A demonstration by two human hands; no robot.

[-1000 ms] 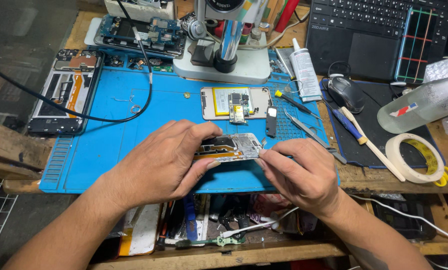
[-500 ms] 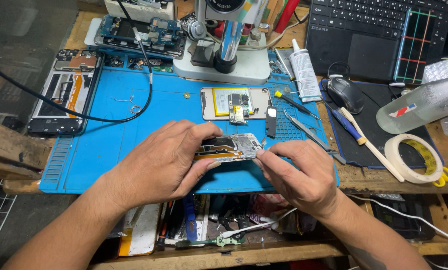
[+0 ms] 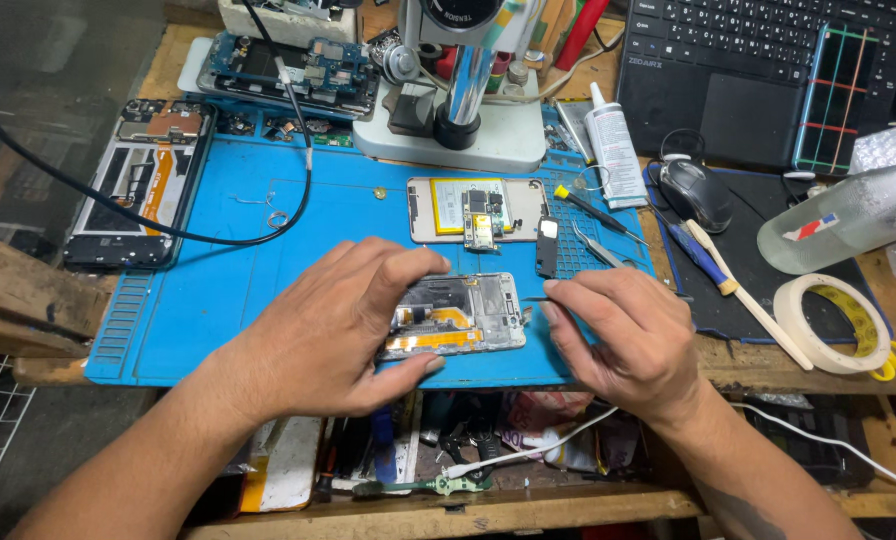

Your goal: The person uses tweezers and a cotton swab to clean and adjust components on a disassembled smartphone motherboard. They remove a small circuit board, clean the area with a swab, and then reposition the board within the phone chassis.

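Blue work mat [image 3: 268,300] on the counter: carries everything below.
Left hand [image 3: 333,330]: fingers clamped over the opened phone frame [image 3: 463,315], at mat centre; grip unchanged from a second ago.
Right hand [image 3: 623,335], at 3 o'clock of the frame: fingers pinched together on a thin tool, now drawn slightly off the frame's edge.
Second opened phone [image 3: 478,208]: at 12 o'clock, apart.

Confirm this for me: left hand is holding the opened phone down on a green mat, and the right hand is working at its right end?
Not quite: the mat is blue, not green, as the head view shows. The rest holds: the left hand holds the opened phone down on it, and the right hand is at the phone's right end.
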